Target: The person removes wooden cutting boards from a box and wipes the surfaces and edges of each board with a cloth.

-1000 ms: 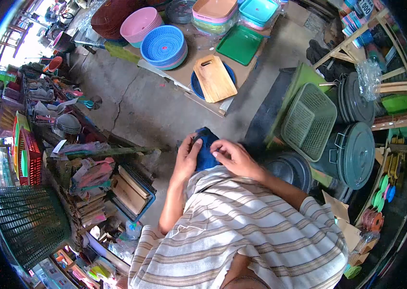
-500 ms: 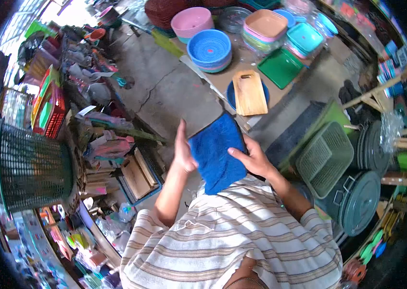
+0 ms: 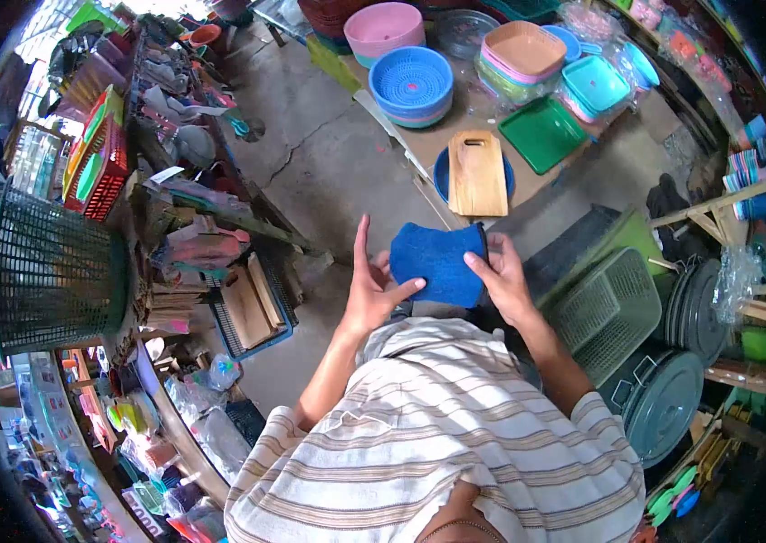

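Observation:
A blue cloth, folded to a small bundle with a dark edge on its right, is held in front of the striped shirt. My right hand grips its right side, thumb on top and fingers behind. My left hand is at its left side, the thumb pressed on the cloth's lower left corner, the index finger pointing up and other fingers partly behind the cloth. Beyond the cloth, a wooden cutting board lies on a dark blue basin on the low table.
Stacked blue basins, pink basins and a green tray stand on the table. To the right are a grey-green basket and lidded bins. A large green basket stands at the left.
The cloth has gone from a longer hanging piece to a shorter, folded one. My left hand has moved in, its thumb now on the cloth. The view has shifted slightly.

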The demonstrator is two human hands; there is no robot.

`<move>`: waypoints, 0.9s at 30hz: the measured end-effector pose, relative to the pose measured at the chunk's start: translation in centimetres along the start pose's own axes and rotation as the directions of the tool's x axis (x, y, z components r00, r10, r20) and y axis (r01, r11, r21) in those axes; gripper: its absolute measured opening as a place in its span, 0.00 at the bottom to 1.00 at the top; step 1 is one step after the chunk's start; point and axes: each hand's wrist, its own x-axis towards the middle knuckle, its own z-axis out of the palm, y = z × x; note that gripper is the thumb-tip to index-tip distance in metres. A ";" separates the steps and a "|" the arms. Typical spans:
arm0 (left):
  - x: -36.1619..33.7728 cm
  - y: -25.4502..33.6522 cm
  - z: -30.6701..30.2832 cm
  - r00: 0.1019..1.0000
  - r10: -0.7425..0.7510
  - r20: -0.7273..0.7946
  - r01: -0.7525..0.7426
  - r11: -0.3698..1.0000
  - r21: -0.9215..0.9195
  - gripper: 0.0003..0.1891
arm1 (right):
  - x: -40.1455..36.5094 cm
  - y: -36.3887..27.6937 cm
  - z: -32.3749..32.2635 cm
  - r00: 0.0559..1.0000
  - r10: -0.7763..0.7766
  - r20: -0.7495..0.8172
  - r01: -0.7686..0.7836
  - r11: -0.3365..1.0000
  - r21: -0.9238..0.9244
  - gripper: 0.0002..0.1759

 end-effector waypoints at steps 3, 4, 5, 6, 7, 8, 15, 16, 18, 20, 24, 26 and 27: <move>0.2 -0.1 0.8 0.991 0.114 0.073 -0.130 0.956 0.265 0.37 | -0.3 -1.8 -1.2 0.990 -0.143 -0.007 0.142 0.989 -0.050 0.29; 0.3 -0.3 1.0 0.984 0.150 0.102 -0.179 0.883 0.433 0.38 | -0.6 -2.9 -1.9 0.990 -0.141 -0.022 0.139 0.989 -0.054 0.29; 0.3 -0.3 1.6 0.990 0.121 0.074 -0.141 0.891 0.431 0.35 | -0.8 -3.9 -2.7 0.986 -0.148 0.079 0.153 0.986 -0.062 0.28; 0.3 -0.1 1.8 0.990 0.115 0.081 -0.139 0.893 0.427 0.35 | -0.8 -4.4 -3.4 0.971 -0.153 0.183 0.168 0.983 -0.067 0.27; 0.4 0.2 2.0 0.982 0.153 0.115 -0.191 0.805 0.562 0.32 | -0.8 -4.6 -4.3 0.940 -0.222 0.257 0.261 0.957 -0.127 0.26; 0.6 0.3 2.3 0.971 0.186 0.154 -0.240 0.691 0.682 0.30 | -1.1 -5.2 -5.0 0.942 -0.223 0.252 0.261 0.957 -0.126 0.26; 1.2 0.3 5.8 0.881 0.386 0.273 -0.471 0.657 0.589 0.18 | -3.7 -12.0 -8.0 0.935 -0.242 0.261 0.355 0.615 -0.704 0.32; 1.0 -0.2 6.4 0.944 0.239 0.226 -0.310 0.874 0.373 0.16 | -3.2 -12.0 -8.7 0.885 -0.339 0.318 0.461 0.550 -0.697 0.34; 0.6 -0.9 7.0 0.953 0.174 0.249 -0.279 0.824 0.493 0.15 | -1.1 -10.4 -10.8 0.817 -0.417 0.397 0.575 0.642 -0.507 0.36; 0.7 -1.2 8.3 0.947 0.091 0.308 -0.234 0.854 0.465 0.15 | 0.2 -10.0 -11.4 0.770 -0.391 0.504 0.614 0.668 -0.420 0.38; 1.1 -0.9 10.4 0.901 0.091 0.425 -0.303 0.832 0.464 0.17 | 1.8 -9.0 -10.8 0.630 0.070 0.773 0.047 0.991 -0.129 0.46; 1.0 -0.7 11.3 0.931 0.051 0.362 -0.247 0.819 0.518 0.16 | 2.5 -8.7 -10.2 0.563 0.208 0.800 0.010 0.966 -0.258 0.51; 1.1 -0.7 11.6 0.953 0.010 0.302 -0.188 0.802 0.567 0.15 | 2.8 -8.1 -9.6 0.555 0.238 0.797 -0.042 0.965 -0.259 0.53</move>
